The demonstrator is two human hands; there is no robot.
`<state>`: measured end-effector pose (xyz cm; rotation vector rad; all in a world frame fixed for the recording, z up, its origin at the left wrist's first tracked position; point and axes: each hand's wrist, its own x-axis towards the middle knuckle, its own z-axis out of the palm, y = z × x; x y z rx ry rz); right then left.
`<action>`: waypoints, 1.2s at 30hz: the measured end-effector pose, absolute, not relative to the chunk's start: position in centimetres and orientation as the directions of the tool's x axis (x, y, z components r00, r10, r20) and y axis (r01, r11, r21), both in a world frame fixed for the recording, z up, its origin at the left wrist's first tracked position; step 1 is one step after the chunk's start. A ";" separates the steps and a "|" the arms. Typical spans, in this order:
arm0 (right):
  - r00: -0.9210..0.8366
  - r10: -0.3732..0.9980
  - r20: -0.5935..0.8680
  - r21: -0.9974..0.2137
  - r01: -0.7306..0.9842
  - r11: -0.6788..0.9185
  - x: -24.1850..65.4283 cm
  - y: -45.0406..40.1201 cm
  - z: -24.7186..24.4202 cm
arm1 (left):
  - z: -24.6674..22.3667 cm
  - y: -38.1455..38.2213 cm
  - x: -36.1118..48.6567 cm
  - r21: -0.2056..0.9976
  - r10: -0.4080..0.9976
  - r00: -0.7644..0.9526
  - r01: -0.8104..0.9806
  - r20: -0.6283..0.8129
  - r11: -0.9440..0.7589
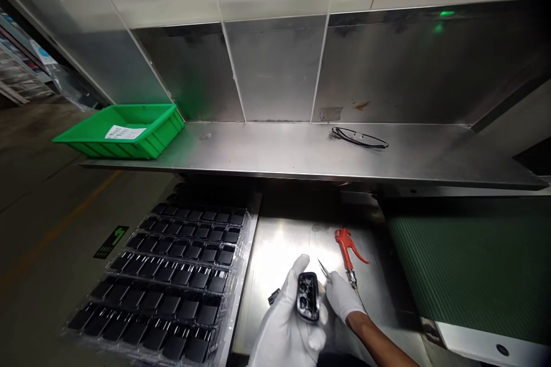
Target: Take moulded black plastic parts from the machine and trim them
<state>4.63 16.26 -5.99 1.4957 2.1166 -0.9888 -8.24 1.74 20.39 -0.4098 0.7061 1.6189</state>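
Note:
My left hand [287, 315], in a white glove, is closed around a small black plastic housing [308, 297] with round recesses in its upward face. Just right of it, my gloved right hand [343, 295] grips a pair of pointed metal tweezers [324, 269], whose tips point up and to the left, apart from the housing. Partly hidden behind my left hand, a small black part [274, 296] lies on the metal worktop. A red air blow gun [345, 246] with a metal fitting rests just beyond my right hand.
A clear tray [241, 287] with rows of black square parts stands at the left. On the steel shelf [267, 152] sit a green bin [159, 137] with a paper label and a pair of glasses [360, 139]. A green ribbed conveyor belt [473, 258] runs along the right.

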 end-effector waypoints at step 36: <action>-0.409 0.702 -0.583 -0.408 0.895 0.182 9.7 13.4 -9.1 | 22.6 -1.5 -4.6 0.499 0.745 -0.332 -0.867 -0.578 0.001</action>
